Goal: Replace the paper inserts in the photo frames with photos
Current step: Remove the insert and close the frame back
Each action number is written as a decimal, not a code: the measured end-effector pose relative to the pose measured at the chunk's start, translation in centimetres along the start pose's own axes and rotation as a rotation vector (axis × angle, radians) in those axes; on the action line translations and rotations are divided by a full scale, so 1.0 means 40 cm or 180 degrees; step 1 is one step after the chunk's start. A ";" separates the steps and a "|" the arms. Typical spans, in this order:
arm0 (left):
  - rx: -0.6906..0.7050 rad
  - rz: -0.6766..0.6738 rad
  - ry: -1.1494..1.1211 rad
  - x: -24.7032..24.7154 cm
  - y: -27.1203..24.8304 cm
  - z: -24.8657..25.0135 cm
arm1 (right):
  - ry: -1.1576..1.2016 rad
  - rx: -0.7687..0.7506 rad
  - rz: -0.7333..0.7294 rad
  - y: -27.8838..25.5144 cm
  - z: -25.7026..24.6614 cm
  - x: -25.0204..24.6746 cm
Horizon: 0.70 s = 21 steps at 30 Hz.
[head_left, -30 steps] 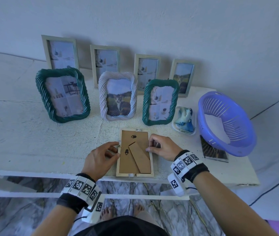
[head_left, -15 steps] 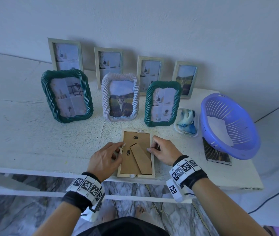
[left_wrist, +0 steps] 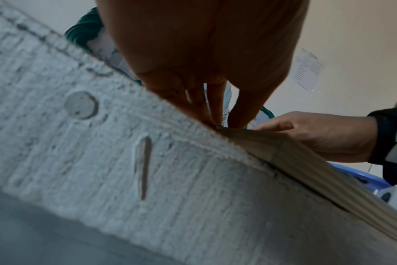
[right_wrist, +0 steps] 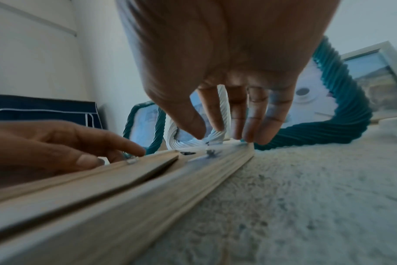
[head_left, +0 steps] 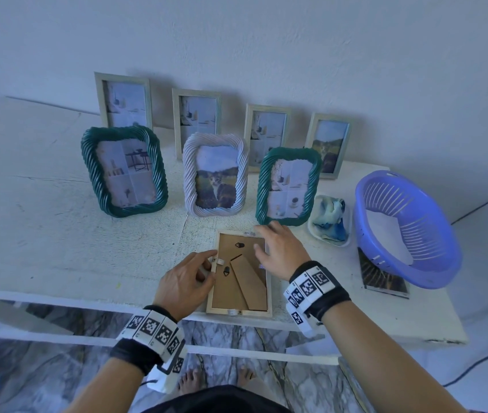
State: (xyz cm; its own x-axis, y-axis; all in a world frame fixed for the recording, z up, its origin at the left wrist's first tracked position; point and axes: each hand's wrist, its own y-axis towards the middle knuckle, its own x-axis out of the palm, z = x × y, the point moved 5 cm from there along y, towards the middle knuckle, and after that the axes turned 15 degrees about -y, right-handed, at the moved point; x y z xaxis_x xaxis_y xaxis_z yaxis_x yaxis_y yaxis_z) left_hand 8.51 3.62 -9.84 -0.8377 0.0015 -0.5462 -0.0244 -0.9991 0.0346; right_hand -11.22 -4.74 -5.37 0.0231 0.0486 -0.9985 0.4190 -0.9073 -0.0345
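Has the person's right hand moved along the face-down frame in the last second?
Yes. The right hand has slid from the middle of the face-down frame's right side up to its far right corner.

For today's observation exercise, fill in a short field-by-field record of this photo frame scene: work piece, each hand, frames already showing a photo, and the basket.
Work piece: wooden frame lying face down on the table, backing board up
Left hand: fingertips at a tab on the frame's left edge
Right hand: fingers extended over the frame's far right corner
Photos in: white twisted frame, rightmost back frame
Basket: purple, at the right
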 end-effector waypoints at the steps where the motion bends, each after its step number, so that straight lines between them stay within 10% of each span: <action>1: -0.0012 0.0012 -0.0009 0.001 -0.001 -0.001 | -0.0070 -0.0039 -0.0079 0.007 -0.010 0.007; 21: -0.0070 0.0072 -0.0101 0.003 -0.001 -0.007 | 0.0654 0.0176 -0.0303 -0.104 -0.044 0.026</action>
State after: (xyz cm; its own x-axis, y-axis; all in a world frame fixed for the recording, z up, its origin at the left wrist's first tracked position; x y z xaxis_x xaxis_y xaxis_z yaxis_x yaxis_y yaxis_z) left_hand 8.56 3.66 -10.13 -0.8548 -0.0200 -0.5185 0.0063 -0.9996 0.0281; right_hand -11.34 -0.16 -6.20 0.1726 0.2141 -0.9614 0.3778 -0.9158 -0.1361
